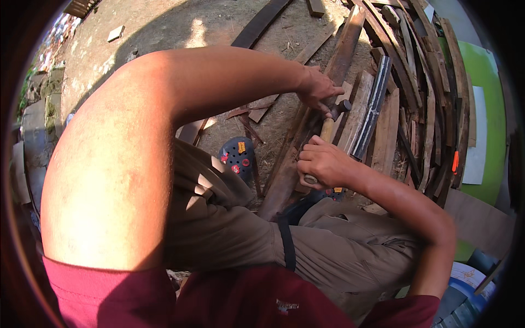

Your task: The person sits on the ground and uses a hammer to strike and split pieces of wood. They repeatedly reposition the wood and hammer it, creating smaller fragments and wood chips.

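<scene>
My right hand is wrapped round the wooden handle of a hammer. The dark metal hammer head is up by the fingers of my left hand. That left hand reaches over a long brown timber beam, index finger stretched out and thumb apart from it. Its fingertips are beside a short pale piece of wood; whether they press on it I cannot tell. The hammer head partly hides the spot just below those fingertips.
Loose planks and a dark strip with pale lines lie right of the beam. A large wood pile curves along the right, with an orange-handled tool on it. My clog is on the dirt ground left of the beam.
</scene>
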### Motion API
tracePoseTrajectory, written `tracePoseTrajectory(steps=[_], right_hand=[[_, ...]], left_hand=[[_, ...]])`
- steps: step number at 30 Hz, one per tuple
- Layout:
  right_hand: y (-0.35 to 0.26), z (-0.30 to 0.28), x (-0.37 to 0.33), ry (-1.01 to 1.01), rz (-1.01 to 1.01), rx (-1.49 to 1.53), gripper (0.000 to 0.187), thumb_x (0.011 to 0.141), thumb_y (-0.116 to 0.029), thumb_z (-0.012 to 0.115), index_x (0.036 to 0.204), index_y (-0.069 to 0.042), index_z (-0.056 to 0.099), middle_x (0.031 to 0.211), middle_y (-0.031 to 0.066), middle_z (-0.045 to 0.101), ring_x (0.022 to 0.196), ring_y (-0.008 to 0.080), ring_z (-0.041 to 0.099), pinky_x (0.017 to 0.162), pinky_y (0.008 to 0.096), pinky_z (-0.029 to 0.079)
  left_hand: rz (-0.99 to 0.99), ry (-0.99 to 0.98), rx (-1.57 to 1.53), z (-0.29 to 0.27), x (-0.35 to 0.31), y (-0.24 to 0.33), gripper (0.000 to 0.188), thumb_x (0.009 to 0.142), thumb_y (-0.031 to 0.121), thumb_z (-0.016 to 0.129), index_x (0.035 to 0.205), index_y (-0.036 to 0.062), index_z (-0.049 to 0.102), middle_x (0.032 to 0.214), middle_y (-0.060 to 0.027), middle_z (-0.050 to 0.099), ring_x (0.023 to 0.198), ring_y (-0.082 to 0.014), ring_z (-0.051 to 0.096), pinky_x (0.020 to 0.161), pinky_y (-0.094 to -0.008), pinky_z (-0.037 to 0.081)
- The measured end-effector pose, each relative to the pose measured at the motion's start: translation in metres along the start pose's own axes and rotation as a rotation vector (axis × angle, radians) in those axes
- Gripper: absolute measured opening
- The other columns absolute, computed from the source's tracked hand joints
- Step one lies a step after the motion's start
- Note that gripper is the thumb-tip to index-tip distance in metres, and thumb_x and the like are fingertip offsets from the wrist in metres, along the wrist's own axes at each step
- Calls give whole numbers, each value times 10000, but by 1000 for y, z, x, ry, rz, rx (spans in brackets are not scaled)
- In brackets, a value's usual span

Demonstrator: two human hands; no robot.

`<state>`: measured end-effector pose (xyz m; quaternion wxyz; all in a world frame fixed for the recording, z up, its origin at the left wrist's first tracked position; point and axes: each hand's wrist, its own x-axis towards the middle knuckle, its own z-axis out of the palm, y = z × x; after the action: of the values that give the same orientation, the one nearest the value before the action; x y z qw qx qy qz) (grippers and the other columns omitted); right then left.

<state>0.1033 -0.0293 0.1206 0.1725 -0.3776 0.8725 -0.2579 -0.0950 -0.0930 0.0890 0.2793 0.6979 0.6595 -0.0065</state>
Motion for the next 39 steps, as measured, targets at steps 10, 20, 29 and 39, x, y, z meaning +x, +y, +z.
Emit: tracePoseTrajectory(steps=[10,20,29,39], right_hand=[[8,9,3,46,-157,39,275,721,-282,775,746,-94,576,798,53,592,869,252,619,820,400,440],[2,10,1,131,-112,161,203,687,-218,751,701,-88,596,734,67,611,751,273,616,777,399,440],[37,-43,-2,453,94,559,243,773,-87,655,608,-45,481,568,70,496,538,231,476,611,357,392],[54,-59,-3,506,137,537,250,796,-67,632,607,-19,476,564,83,484,554,207,472,567,329,380]], left_hand=[[111,54,-196,-1,34,11,375,966,399,628,1053,35,608,956,-231,706,977,-454,665,859,-518,518],[105,-11,-167,-8,42,15,378,977,393,611,1067,27,633,981,-238,707,973,-451,663,859,-515,516],[65,137,-10,15,37,-3,362,954,340,612,1171,50,624,1229,-201,645,1118,-388,651,937,-497,524],[-26,-49,-68,-1,34,-15,382,934,302,626,1218,49,596,1217,-160,673,1134,-368,652,943,-491,524]])
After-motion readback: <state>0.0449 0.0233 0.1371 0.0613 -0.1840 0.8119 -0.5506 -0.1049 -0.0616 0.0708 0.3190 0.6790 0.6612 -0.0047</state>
